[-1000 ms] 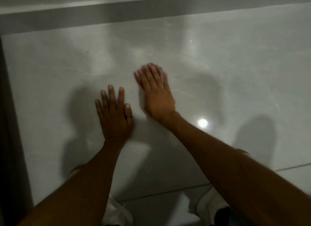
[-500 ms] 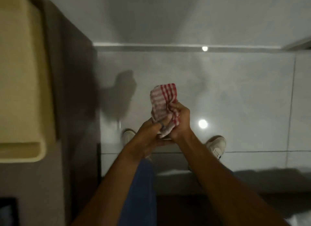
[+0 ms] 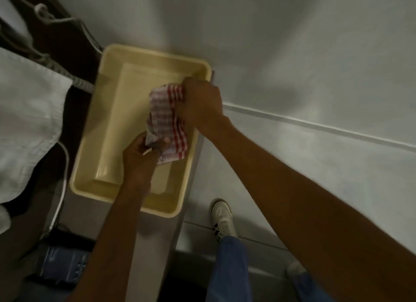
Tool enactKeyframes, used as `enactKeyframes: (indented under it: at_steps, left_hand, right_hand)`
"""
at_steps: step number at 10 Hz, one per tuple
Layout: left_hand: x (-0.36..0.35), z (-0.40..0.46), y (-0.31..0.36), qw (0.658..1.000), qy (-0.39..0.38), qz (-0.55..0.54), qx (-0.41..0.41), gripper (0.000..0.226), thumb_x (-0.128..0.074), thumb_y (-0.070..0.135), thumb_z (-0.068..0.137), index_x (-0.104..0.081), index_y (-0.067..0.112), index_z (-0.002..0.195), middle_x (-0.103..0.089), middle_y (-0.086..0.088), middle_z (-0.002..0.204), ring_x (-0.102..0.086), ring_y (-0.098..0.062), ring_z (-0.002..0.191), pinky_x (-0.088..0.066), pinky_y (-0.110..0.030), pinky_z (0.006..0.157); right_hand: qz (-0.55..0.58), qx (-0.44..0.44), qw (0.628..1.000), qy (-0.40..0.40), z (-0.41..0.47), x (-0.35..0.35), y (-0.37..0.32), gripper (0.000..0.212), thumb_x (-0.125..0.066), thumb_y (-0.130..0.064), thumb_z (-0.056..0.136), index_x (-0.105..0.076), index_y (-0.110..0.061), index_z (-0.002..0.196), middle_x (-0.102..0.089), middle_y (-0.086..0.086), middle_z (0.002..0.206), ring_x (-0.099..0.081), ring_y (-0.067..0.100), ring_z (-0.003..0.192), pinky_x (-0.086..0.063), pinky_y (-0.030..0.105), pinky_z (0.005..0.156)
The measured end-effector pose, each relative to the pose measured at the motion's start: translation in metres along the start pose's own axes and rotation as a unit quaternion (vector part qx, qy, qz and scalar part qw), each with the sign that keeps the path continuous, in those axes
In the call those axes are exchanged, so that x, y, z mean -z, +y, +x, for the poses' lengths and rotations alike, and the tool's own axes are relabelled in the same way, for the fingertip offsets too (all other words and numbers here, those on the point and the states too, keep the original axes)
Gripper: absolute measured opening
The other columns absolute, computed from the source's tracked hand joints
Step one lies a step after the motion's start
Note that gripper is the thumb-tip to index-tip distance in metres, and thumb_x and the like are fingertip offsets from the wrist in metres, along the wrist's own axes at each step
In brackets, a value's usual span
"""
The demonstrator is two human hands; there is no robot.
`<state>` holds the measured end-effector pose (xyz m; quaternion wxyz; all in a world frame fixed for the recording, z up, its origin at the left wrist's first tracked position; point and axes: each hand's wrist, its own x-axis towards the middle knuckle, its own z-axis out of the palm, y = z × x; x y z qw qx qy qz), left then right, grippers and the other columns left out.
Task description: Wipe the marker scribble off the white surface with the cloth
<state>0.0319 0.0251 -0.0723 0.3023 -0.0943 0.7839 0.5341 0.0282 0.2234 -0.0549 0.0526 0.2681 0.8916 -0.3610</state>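
Note:
A red-and-white checked cloth [image 3: 167, 121] hangs bunched over the inside of a pale yellow tray [image 3: 90, 166]. My left hand [image 3: 139, 154] grips the cloth's lower end. My right hand [image 3: 200, 103] grips its upper end near the tray's far right corner. The white tiled surface [image 3: 315, 81] stretches to the right of the tray. No marker scribble shows on it in this view.
The tray sits on a grey ledge [image 3: 157, 245]. White fabric [image 3: 27, 121] and cables [image 3: 63, 162] lie at the left. A dark blue object [image 3: 60, 265] is at the lower left. My shoe [image 3: 222, 218] and jeans leg [image 3: 229, 270] stand on the floor below.
Earlier both hands lay flat on the white surface. Then they held the cloth up in front of me. Now the view has turned left and the cloth is over the yellow tray.

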Motion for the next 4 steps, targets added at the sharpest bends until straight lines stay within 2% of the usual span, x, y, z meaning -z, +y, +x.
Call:
enactKeyframes:
  at_steps: [1, 2, 3, 4]
  left_hand:
    - [0.005, 0.045, -0.016, 0.996, 0.011, 0.084, 0.028, 0.026, -0.082, 0.008, 0.092, -0.08, 0.019, 0.116, -0.083, 0.008, 0.097, -0.08, -0.023, 0.103, -0.068, -0.041, 0.086]
    - [-0.001, 0.053, -0.017, 0.96, 0.043, 0.276, 0.006, 0.038, -0.086, 0.023, 0.087, -0.074, 0.016, 0.123, -0.074, -0.007, 0.116, -0.07, -0.04, 0.117, -0.06, -0.042, 0.09]
    - [-0.009, 0.016, 0.02, 0.886, 0.086, 0.453, -0.052, 0.08, -0.086, 0.036, 0.085, -0.052, 0.01, 0.152, -0.051, -0.024, 0.151, -0.05, -0.047, 0.137, -0.044, -0.055, 0.111]
    - [-0.025, -0.065, 0.085, 0.87, 0.053, 0.449, -0.198, 0.083, -0.073, 0.038, 0.098, -0.038, 0.006, 0.166, -0.04, -0.024, 0.168, -0.039, -0.045, 0.153, -0.033, -0.057, 0.125]
  right_hand:
    - [-0.221, 0.044, 0.974, -0.007, 0.032, -0.04, -0.025, 0.023, -0.064, -0.019, 0.096, -0.066, -0.017, 0.119, -0.075, 0.005, 0.118, -0.06, 0.034, 0.124, -0.036, 0.042, 0.115]
    - [-0.334, 0.045, 0.941, -0.036, 0.031, -0.052, -0.03, 0.02, -0.057, -0.023, 0.101, -0.067, -0.022, 0.118, -0.072, 0.0, 0.119, -0.055, 0.031, 0.127, -0.034, 0.042, 0.112]
    - [-0.291, 0.027, 0.956, -0.003, -0.001, -0.017, -0.034, 0.033, -0.053, -0.025, 0.101, -0.061, -0.014, 0.131, -0.065, 0.011, 0.132, -0.053, 0.037, 0.13, -0.035, 0.047, 0.112]
    - [-0.226, -0.006, 0.974, 0.006, -0.076, 0.065, -0.043, 0.043, -0.057, -0.031, 0.098, -0.058, -0.016, 0.138, -0.06, 0.012, 0.143, -0.05, 0.037, 0.133, -0.034, 0.049, 0.112]
